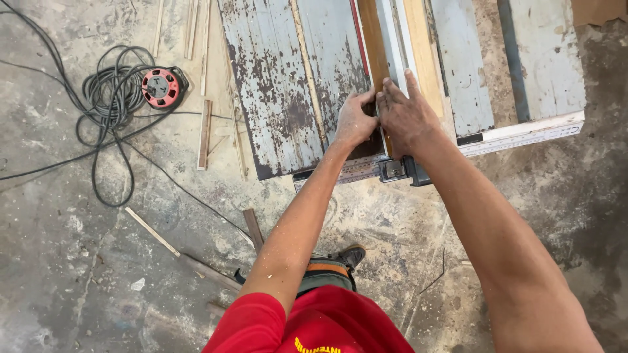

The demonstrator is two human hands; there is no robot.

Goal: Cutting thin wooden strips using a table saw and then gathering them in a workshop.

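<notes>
I stand at a worn, rust-flecked metal saw table [288, 85] and look down at it. A long brown wooden strip [370, 39] lies along the white fence rail [390, 33]. My left hand [355, 121] has its fingers curled on the strip's near end. My right hand [405, 114] lies flat over the same end, touching the left hand and pressing the strip against the fence. A ruler scale [523, 138] runs along the table's front edge.
A red cable reel [160, 87] with coiled black cord lies on the dusty concrete floor at left. Thin wood offcuts [205, 134] are scattered near the table. More sticks [180, 252] lie by my shoe [352, 256]. Pale boards [461, 59] rest on the table's right side.
</notes>
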